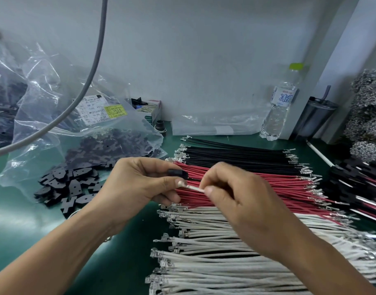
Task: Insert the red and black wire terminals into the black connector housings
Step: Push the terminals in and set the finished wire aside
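Over a green work mat (23,209), the left hand (140,184) pinched a small black connector housing (177,173) between thumb and fingertips, holding it above the near ends of the red wires (257,188). The right hand (236,205) gripped a single white wire (194,188) between thumb and forefinger, its free end pointing toward the left thumb and lying just below the housing; whether the terminal had entered the housing could not be told. Beneath both hands the wires lay in bands across the mat: black wires (236,156) farthest away, the red ones in the middle, and white wires (204,252) nearest, all with metal terminals at their ends. To the left sat a loose pile of black housings (67,186) spilling from a clear plastic bag (76,124) with a printed label. On the right edge lay finished assemblies (357,188) of black parts with wires. A water bottle (277,103) with a green cap stood against the wall, beside a dark tumbler (315,118)
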Action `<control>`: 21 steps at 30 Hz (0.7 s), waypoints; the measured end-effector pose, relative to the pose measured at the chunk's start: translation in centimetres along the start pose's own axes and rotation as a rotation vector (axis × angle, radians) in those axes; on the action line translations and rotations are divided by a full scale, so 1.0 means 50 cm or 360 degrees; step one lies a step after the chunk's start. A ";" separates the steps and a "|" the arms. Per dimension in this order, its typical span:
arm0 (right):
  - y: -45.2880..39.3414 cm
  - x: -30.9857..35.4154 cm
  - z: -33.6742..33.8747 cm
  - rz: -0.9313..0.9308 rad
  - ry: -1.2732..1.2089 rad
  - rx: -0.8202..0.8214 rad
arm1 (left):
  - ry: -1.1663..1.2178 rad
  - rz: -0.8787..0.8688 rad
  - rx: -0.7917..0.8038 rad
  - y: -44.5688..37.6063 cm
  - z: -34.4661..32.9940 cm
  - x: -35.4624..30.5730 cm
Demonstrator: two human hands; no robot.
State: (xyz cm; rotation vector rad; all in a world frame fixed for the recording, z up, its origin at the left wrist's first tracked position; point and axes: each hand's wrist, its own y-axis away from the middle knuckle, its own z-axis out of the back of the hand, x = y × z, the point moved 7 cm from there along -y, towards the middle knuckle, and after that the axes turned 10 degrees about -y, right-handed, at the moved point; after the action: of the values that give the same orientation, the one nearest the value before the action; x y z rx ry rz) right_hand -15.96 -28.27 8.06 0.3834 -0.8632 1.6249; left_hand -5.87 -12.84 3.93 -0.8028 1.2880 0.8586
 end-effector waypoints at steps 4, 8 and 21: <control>-0.003 -0.009 0.026 0.0070 0.0042 -0.0309 | 0.0006 0.0028 0.0022 -0.001 0.001 0.002; 0.000 -0.013 0.025 0.0125 0.0095 -0.0370 | 0.0005 0.0018 0.0046 -0.001 -0.003 0.002; 0.001 0.010 0.027 0.0356 0.0194 -0.0407 | 0.0011 -0.0009 0.0076 0.001 0.000 -0.002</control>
State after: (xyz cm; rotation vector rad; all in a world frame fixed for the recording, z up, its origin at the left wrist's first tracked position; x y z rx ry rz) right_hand -16.40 -28.88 9.30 0.0082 -1.0342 1.6958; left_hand -5.93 -12.84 4.03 -0.7717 1.3072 0.8180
